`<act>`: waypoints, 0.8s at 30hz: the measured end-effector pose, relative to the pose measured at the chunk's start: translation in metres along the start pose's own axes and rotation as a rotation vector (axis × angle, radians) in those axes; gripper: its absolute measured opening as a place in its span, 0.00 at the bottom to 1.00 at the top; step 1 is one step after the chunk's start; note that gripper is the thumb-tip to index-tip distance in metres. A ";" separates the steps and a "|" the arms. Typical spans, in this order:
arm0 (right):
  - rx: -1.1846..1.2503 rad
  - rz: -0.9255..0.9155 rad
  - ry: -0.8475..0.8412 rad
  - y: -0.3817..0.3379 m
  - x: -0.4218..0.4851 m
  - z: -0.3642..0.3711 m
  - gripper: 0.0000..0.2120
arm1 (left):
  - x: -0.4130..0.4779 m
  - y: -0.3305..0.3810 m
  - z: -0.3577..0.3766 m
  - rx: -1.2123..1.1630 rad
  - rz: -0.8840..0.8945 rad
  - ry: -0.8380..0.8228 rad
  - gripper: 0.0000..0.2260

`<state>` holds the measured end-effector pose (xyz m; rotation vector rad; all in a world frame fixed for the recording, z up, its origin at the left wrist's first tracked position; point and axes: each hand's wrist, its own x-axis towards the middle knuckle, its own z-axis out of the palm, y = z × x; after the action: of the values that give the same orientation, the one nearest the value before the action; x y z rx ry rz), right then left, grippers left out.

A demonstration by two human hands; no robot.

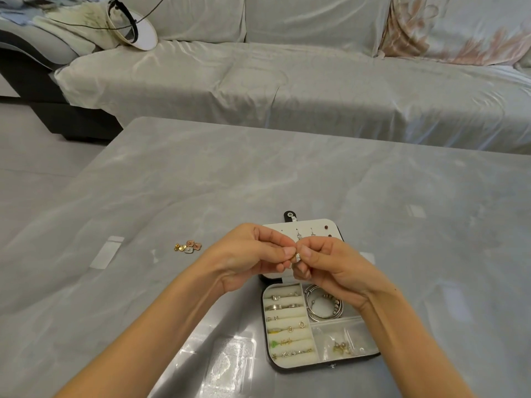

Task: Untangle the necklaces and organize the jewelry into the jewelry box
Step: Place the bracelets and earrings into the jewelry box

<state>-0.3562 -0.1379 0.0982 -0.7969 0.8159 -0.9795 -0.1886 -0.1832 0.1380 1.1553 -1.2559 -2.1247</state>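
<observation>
The left hand (253,254) and right hand (327,264) meet at the fingertips, fingers curled. Both pinch a small gold charm set with pale glittering stones (297,257) between thumb and forefinger, holding it just above the open box. Whether a chain hangs from it cannot be made out. This looks like a check or working-loose of one piece before it is stored, with most of the sorting seemingly done. The next move likely calls for a delicate release into a free slot without dislodging pieces already seated. Below the wrists lies the black jewelry box with cream velvety lining (296,368). Padded ring rolls (287,323) hold rings and studs on the left, silver bangles (321,307) coil in the upper right compartment, and small clear bags (342,344) fill the lower right. Its lid panel (330,225) lies flat beyond, with drop earrings (298,234) hooked in. To the left, well apart, a cluster of gold and pink clover-shaped pieces (188,247) waits on the glossy grey marble-patterned table (287,168). Beyond stands a sofa draped in silky grey fabric (287,81).
</observation>
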 end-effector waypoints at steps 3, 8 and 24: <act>0.065 0.030 -0.004 0.002 0.006 -0.005 0.18 | 0.007 -0.001 0.002 0.015 0.015 0.062 0.10; 0.104 -0.032 0.085 -0.016 0.003 -0.007 0.10 | 0.024 0.003 -0.029 0.137 0.169 0.397 0.07; -2.038 -0.132 0.248 -0.027 0.088 -0.037 0.07 | 0.049 -0.015 -0.053 0.337 0.196 0.464 0.05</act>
<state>-0.3691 -0.2350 0.0849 -2.4432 1.9522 0.0227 -0.1726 -0.2368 0.0905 1.4848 -1.4554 -1.4257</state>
